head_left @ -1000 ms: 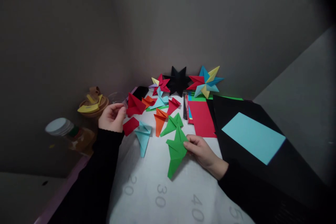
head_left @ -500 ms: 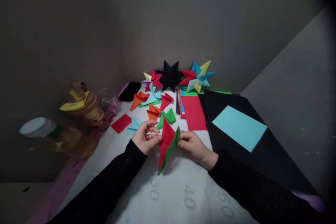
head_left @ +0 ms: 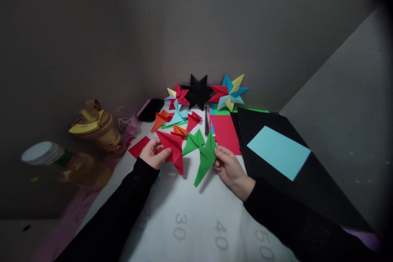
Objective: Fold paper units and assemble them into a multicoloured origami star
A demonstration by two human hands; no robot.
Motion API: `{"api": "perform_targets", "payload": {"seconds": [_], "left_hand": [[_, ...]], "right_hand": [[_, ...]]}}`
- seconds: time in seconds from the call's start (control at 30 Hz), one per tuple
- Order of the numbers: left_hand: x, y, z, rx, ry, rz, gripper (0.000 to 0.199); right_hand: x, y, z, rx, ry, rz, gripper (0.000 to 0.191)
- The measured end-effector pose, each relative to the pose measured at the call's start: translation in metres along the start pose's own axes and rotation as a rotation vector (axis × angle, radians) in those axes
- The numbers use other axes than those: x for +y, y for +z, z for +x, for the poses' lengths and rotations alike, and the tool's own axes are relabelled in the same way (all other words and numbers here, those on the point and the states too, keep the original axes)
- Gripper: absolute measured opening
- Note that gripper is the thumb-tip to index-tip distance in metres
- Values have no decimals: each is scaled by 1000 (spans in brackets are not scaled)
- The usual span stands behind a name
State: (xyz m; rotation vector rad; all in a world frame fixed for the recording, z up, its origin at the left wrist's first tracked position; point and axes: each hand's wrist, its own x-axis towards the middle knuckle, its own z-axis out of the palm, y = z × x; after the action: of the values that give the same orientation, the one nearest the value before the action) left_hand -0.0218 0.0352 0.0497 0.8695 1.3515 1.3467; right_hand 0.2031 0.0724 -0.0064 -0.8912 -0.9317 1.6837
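Note:
My left hand (head_left: 154, 153) pinches a red folded paper piece (head_left: 174, 149) between thumb and fingers. A green folded paper piece (head_left: 206, 156) is gripped at its right edge by my right hand (head_left: 229, 166). The two pieces are apart, both held up over the white table. Just behind them lies another green folded piece (head_left: 193, 142). Further back are orange folded pieces (head_left: 161, 119), a light blue one (head_left: 178, 116) and a red one (head_left: 194, 120). A flat red sheet (head_left: 138, 147) lies beside my left hand, partly covered by it.
Paper stars, one of them black (head_left: 198, 92), lean on the back wall. A light blue sheet (head_left: 279, 152) lies on black card (head_left: 319, 196) at right, near red paper (head_left: 225, 133). At left stand a lidded jar (head_left: 66, 163) and a pot (head_left: 96, 129); a phone (head_left: 151, 110) lies behind.
The red and green pieces, together before, are now separated. My left hand has moved left with the red piece; the green one stays in my right hand.

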Motion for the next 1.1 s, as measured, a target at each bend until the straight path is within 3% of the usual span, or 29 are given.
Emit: {"api": "perform_targets", "payload": {"seconds": [0.1, 0.27, 0.43, 0.57, 0.83, 1.1], "left_hand": [[0, -1, 0, -31, 58, -57, 51], [-7, 5, -8, -98, 253, 22, 31], [-13, 12, -14, -175, 169, -32, 29], [-17, 19, -17, -229, 154, -38, 35], [-23, 24, -19, -231, 198, 0, 29], [-31, 17, -14, -138, 252, 343, 19]], "right_hand": [[1, -1, 1, 86, -80, 8, 26], [-2, 3, -8, 75, -273, -204, 16], [-9, 6, -13, 105, -367, -300, 13], [-11, 7, -13, 81, -378, -336, 15], [-11, 7, -17, 14, -334, -443, 18], [-14, 7, -17, -9, -339, -499, 25]]}}
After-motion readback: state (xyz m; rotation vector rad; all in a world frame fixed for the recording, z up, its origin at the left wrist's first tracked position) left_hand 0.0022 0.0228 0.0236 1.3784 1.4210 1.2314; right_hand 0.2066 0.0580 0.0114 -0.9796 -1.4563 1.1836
